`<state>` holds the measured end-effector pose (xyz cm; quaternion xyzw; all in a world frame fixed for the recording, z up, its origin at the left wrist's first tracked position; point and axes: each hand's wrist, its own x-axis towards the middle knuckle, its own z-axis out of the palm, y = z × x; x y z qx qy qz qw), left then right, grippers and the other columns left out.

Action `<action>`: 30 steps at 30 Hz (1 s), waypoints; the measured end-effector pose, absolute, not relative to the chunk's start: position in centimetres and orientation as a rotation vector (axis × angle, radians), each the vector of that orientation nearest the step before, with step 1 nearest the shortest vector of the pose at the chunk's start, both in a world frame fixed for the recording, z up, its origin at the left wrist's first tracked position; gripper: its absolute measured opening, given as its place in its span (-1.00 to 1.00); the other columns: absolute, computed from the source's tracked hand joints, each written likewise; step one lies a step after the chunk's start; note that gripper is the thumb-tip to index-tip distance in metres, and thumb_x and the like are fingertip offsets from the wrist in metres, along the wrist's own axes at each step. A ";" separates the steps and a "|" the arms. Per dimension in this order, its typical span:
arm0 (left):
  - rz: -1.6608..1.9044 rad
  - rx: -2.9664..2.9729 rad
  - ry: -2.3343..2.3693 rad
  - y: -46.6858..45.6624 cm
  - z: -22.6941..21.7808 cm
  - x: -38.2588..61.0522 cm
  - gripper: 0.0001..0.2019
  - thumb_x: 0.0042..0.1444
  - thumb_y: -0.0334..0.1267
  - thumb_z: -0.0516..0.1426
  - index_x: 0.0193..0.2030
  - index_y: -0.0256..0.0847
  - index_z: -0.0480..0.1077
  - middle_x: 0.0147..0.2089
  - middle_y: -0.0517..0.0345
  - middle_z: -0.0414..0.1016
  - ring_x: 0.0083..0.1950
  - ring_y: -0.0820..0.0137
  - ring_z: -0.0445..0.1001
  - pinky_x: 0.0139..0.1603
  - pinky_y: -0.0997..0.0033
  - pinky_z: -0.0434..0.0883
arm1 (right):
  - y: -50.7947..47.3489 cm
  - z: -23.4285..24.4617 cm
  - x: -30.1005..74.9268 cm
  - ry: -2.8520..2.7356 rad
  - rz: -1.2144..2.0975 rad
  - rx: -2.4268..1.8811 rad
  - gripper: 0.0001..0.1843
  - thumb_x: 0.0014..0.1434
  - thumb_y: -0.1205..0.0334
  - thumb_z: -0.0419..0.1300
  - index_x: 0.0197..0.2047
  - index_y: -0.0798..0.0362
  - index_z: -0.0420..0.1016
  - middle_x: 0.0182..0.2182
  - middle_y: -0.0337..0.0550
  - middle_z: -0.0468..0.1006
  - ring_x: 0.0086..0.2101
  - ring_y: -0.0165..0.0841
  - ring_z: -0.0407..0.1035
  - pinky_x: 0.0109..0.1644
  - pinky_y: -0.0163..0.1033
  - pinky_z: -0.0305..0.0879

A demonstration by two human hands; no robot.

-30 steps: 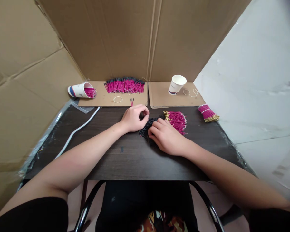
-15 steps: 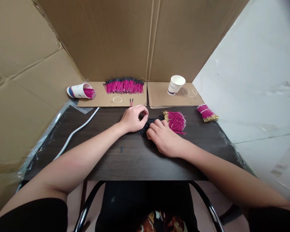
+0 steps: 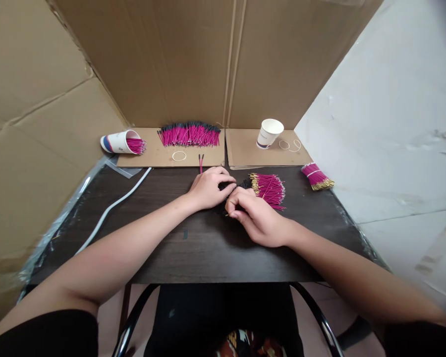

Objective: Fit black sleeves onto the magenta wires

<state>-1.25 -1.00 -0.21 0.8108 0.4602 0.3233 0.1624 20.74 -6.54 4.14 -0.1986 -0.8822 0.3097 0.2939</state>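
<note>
Both hands have closed in on each other since half a second ago. Our left hand [image 3: 208,188] has uncurled and lays its fingers on the black ends of the loose wire pile [image 3: 268,187] at mid-tabletop [image 3: 163,233], though we cannot tell whether it grips any. Our right hand [image 3: 254,218] curls narrow, thumb and forefinger pinched on what looks like a single wire [image 3: 227,214]. We judge we are picking wires from the pile; the next move calls for lifting that pinch clear without dragging neighbours.

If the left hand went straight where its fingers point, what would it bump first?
The left hand would most likely meet the loose pink wires, just past the black wires at its fingertips. The right hand lies close beside that line, so maybe that first.
</note>
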 end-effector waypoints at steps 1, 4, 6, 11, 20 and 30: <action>0.895 2.330 1.322 -1.0 -0.2 -1.3 -0.85 0.37 -0.17 0.30 -0.09 -0.04 0.76 0.01 0.06 0.73 0.04 0.17 0.67 0.08 0.10 0.59 | -6.4 4.1 20.8 -2.314 0.833 -0.513 -0.85 0.58 0.35 0.03 -0.10 -0.05 0.28 -0.19 -0.12 0.52 -0.18 -0.23 0.36 0.00 -0.07 0.24; 0.878 2.352 1.306 -1.0 -0.3 -1.4 -0.85 0.36 -0.19 0.31 -0.13 -0.04 0.77 0.01 0.07 0.72 0.03 0.18 0.67 0.07 0.11 0.58 | -5.6 4.2 21.3 -2.245 0.816 -0.511 -0.88 0.60 0.30 0.09 -0.07 -0.04 0.37 -0.19 -0.13 0.55 -0.19 -0.25 0.42 -0.04 -0.12 0.33; 0.888 2.343 1.296 -1.0 -0.3 -1.4 -0.87 0.35 -0.19 0.32 -0.12 -0.04 0.77 0.01 0.07 0.72 0.02 0.19 0.67 0.06 0.12 0.57 | -4.9 4.2 21.8 -2.210 0.760 -0.561 -0.89 0.60 0.30 0.11 -0.04 -0.04 0.43 -0.18 -0.11 0.59 -0.19 -0.25 0.46 -0.06 -0.13 0.38; 0.895 2.287 1.309 -1.1 -0.3 -1.4 -0.92 0.33 -0.22 0.35 -0.13 -0.04 0.74 0.01 0.09 0.73 0.00 0.21 0.69 0.04 0.12 0.58 | -2.6 3.4 23.2 -2.133 0.576 -0.758 -0.81 0.59 0.27 0.10 0.01 -0.04 0.57 -0.09 -0.05 0.69 -0.13 -0.20 0.57 -0.01 -0.04 0.51; 0.975 2.258 1.194 -1.2 -0.1 -1.5 -0.93 0.33 -0.30 0.31 -0.14 -0.11 0.67 -0.03 0.07 0.73 0.00 0.23 0.69 0.13 0.08 0.58 | -0.2 1.5 24.2 -2.016 0.445 -0.951 -0.82 0.51 0.13 0.27 -0.03 -0.04 0.71 -0.13 -0.05 0.80 -0.17 -0.15 0.68 0.04 0.08 0.64; 0.902 2.318 1.131 -2.0 0.4 -1.6 -0.92 0.23 -0.23 0.37 -0.21 -0.12 0.60 -0.09 0.08 0.64 -0.09 0.25 0.60 -0.02 0.15 0.53 | -0.3 1.4 24.2 -2.092 0.391 -0.899 -0.70 0.59 0.10 0.19 0.11 -0.09 0.77 -0.17 -0.08 0.76 -0.20 -0.18 0.62 -0.01 0.03 0.58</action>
